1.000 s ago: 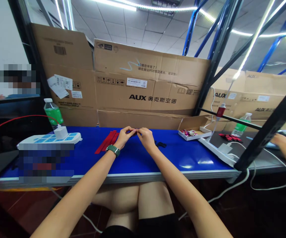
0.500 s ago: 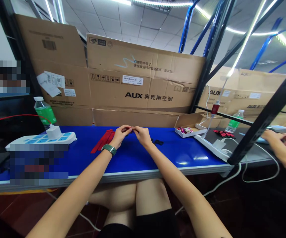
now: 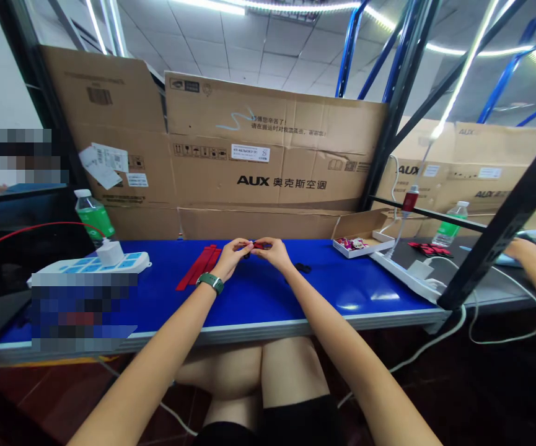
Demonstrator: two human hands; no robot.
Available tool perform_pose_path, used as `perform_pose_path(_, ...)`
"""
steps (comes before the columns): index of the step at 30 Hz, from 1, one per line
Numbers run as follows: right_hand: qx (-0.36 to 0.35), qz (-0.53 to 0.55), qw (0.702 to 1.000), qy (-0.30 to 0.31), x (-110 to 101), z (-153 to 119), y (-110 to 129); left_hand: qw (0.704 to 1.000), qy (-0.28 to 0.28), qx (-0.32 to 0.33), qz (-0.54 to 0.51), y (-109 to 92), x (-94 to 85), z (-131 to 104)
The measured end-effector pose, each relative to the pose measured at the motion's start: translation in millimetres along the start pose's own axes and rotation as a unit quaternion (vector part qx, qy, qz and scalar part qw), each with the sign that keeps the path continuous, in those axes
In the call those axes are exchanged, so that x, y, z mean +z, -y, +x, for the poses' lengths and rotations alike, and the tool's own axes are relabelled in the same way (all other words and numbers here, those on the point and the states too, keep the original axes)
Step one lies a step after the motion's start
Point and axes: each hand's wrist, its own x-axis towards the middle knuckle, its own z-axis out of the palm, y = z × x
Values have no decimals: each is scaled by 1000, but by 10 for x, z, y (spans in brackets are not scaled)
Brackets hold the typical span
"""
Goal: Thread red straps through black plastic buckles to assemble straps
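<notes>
Just a small red piece (image 3: 260,246)

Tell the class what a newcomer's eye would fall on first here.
Probably the big AUX cardboard panel standing behind the blue table. Then the two hands, meeting over the table with a small red piece between them, and the red strips lying left of them.

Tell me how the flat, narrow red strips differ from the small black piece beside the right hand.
The flat, narrow red strips are long; the small black piece is short and compact. The red strips lie left of the left hand, while the black piece lies right of the right hand. Both rest on the glossy blue tabletop.
</notes>
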Motion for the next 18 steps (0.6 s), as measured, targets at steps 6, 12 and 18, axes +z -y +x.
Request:
perform_pose_path(6, -117, -129, 983, -62, -34, -5, 41, 992, -51, 70, 89, 28, -62, 79)
perform_pose_path(12, -170, -133, 976, -25, -56, -18, 79, 992, -32, 83, 88, 33, -104, 97)
perform_pose_path(18, -161, -122, 979, -2, -59, -28, 90, 1000, -20, -20, 1, 15, -72, 33)
